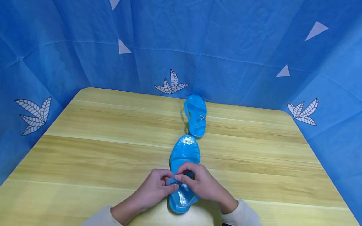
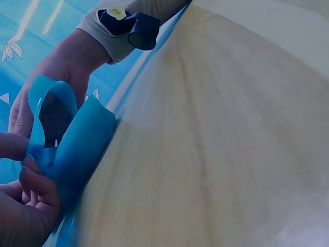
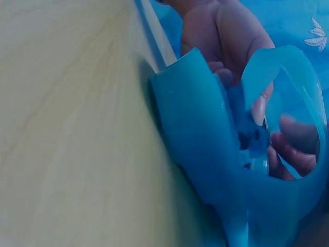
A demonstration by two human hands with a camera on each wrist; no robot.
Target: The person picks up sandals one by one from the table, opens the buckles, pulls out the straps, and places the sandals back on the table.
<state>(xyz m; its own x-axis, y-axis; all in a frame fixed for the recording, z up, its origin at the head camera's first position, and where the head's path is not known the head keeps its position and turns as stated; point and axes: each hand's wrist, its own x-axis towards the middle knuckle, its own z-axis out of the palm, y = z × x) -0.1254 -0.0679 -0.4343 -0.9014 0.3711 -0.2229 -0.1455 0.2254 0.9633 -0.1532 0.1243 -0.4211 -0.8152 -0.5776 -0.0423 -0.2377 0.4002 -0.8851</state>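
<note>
A glossy blue sandal (image 1: 185, 150) lies sole down on the table, its heel pointing away from me. My left hand (image 1: 154, 190) pinches its strap (image 1: 171, 181) from the left with thumb and fingers. From the right, my right hand (image 1: 205, 183) pinches the strap with thumb and forefinger, its fingertips meeting those of the left over the sandal. In the left wrist view the strap (image 2: 38, 100) arches above the thick sole (image 2: 85, 144). The right wrist view shows fingers (image 3: 293, 154) behind the looped strap (image 3: 300, 59), which partly hides them.
A second blue sandal (image 1: 198, 127) lies farther back, close to the toppled-looking fold of blue curtain (image 1: 234, 62) behind the table. The light wooden table (image 1: 99, 157) extends to both sides, with rounded far corners. A dark wrist camera (image 2: 144, 31) sits on the right sleeve.
</note>
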